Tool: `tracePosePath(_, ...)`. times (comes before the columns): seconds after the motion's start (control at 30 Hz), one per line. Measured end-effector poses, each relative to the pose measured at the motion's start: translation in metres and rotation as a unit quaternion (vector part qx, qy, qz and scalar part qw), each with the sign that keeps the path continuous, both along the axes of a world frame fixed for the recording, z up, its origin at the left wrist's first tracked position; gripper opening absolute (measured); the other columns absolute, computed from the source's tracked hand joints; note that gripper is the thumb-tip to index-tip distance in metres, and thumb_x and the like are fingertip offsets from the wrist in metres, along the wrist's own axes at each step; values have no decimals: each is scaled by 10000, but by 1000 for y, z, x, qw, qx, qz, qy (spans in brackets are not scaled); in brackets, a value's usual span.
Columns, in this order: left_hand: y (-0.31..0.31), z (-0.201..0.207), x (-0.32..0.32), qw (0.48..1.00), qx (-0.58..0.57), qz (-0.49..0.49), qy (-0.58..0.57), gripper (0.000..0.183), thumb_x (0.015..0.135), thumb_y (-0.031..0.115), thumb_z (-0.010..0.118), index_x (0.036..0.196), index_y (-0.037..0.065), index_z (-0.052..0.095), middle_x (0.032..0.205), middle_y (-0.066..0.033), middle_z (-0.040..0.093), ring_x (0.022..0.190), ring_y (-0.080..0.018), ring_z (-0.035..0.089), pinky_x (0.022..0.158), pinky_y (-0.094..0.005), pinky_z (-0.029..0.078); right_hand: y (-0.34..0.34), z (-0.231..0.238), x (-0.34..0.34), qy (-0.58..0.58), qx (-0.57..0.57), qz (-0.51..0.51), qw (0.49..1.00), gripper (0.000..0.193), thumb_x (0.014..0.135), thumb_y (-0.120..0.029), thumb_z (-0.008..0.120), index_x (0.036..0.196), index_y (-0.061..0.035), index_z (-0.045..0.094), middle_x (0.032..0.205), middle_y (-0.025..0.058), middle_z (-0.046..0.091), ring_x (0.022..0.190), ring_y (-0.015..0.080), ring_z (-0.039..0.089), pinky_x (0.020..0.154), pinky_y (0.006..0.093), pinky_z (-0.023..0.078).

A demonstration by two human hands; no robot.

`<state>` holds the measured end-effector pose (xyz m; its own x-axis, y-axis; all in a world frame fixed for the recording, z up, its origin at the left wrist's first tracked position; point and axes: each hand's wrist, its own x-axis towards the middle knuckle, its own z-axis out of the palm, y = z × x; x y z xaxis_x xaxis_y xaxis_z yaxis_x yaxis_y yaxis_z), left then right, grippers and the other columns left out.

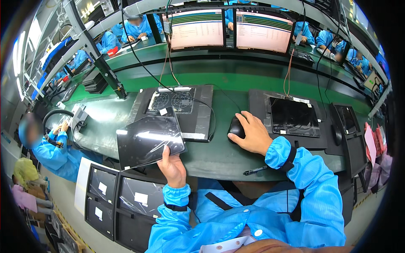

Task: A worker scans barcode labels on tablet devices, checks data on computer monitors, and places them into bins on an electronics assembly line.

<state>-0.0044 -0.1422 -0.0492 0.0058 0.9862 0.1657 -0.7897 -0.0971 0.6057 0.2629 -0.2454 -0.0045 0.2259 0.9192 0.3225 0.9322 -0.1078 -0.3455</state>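
My left hand [173, 169] grips the near edge of a glossy black display panel [145, 148], its thumb on top of the glass. The panel is tilted, wrapped in clear film, and overlaps the near left corner of a black test fixture [200, 118]. Circle patterns show on a dark plate [171, 101] in that fixture. My right hand [254, 135] is closed over a black computer mouse [236, 127] on the green bench. To the right of this hand, another black display panel [294, 118] lies on a second fixture [259, 103], with a cable above it.
Below the bench edge at left, a black compartment tray [110, 201] holds several film-covered panels. Two monitors [197, 29] stand across the back. A black pen [255, 170] lies near the front edge. A co-worker [59, 147] in blue sits at left. Cables hang over the bench.
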Motion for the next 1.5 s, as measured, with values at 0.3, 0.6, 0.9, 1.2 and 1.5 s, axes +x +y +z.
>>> tracePosePath(0.3,1,-7,7,999,-26,36,19,366,976,46,549,1340,44,511,1266,-108,597,1147,-236,597,975,-416,486,4,-4,8,-37,-20,30,999,729,847,-528,673,1357,-24,542,1379,221,485,1229,418,446,1086,474,349)
tracePosePath(0.6,0,-13,3,999,-31,15,24,386,967,29,559,1348,56,504,1262,-90,591,1130,-221,593,988,-432,478,5,-2,11,-27,-21,28,999,724,841,-495,695,1361,-16,535,1388,195,485,1239,422,437,1080,485,367)
tracePosePath(0.9,0,-11,2,999,-38,15,31,384,968,34,556,1348,61,510,1263,-85,597,1105,-212,598,948,-411,488,5,-2,13,-22,-17,41,999,713,821,-479,713,1336,-15,546,1356,210,498,1226,422,460,1078,483,367)
tracePosePath(1.2,1,-13,2,998,-41,11,42,371,970,42,562,1337,64,518,1253,-82,607,1108,-211,598,942,-412,486,5,-3,18,-33,0,65,997,675,791,-422,719,1270,26,559,1345,223,501,1261,393,465,1131,477,314)
tracePosePath(1.5,3,-14,2,998,-50,12,37,312,974,35,546,1285,18,549,1208,-105,621,1062,-209,620,924,-389,510,-2,-6,22,-38,10,67,997,672,779,-412,703,1273,17,550,1316,225,518,1275,371,479,1156,531,278)
